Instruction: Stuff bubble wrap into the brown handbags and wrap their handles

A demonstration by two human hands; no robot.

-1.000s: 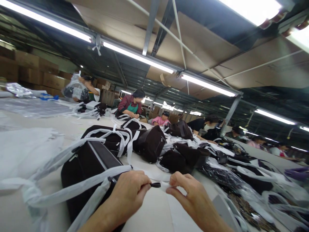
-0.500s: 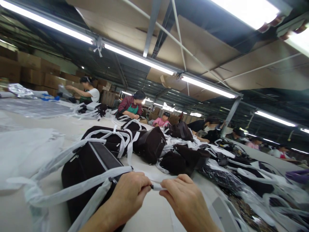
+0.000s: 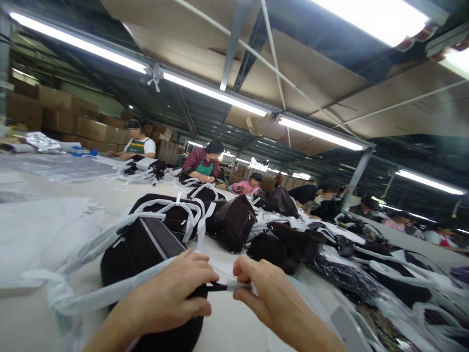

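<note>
A black bag (image 3: 137, 249) with a grey-edged top lies on the pale table in front of me, at the left. White-wrapped straps (image 3: 106, 296) run across it. My left hand (image 3: 176, 288) rests over the bag's right side, thumb and fingers spread around the near end of a thin black strap (image 3: 217, 287); its hold there is partly hidden. My right hand (image 3: 266, 293) pinches the white wrapping (image 3: 234, 285) at the strap's other end, just right of the left hand.
More black bags (image 3: 232, 222) with white-wrapped straps lie behind and to the right. Clear plastic (image 3: 351, 274) covers some items at the right. White sheets (image 3: 47, 239) lie at the left. Several people work around the table, one in a green apron (image 3: 204, 168).
My left hand has moved left and its fingers have spread, with more black strap showing between the hands. The person at the far left has lowered their arms.
</note>
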